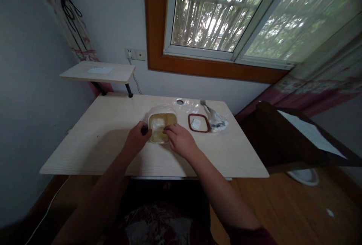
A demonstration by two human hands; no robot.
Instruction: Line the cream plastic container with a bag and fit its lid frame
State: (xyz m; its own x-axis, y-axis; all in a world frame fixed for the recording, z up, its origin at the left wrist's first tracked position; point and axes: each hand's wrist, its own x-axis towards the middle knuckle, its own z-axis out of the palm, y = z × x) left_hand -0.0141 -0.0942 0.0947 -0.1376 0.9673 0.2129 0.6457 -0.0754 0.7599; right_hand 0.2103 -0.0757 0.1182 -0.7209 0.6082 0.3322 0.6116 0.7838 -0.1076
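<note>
A squarish clear container (154, 139) with a yellowish inside stands on the table in front of me. At its left side, my left hand (137, 139) is closed, with a small dark roundish thing (144, 129) between its fingers. My right hand (181, 140) reaches over the right rim, its fingers pressed together above the inside of the container. Whatever those fingers hold, if anything, is too small to make out. Thin clear plastic (162, 108) is bunched behind the container's far rim.
Right of the container lies a clear lid with a brown rim (209, 125), a small white packet (195, 124) within its outline. Beside it is a clear plastic bag (219, 122) with dark bits. A raised shelf (121, 72) stands at the back left.
</note>
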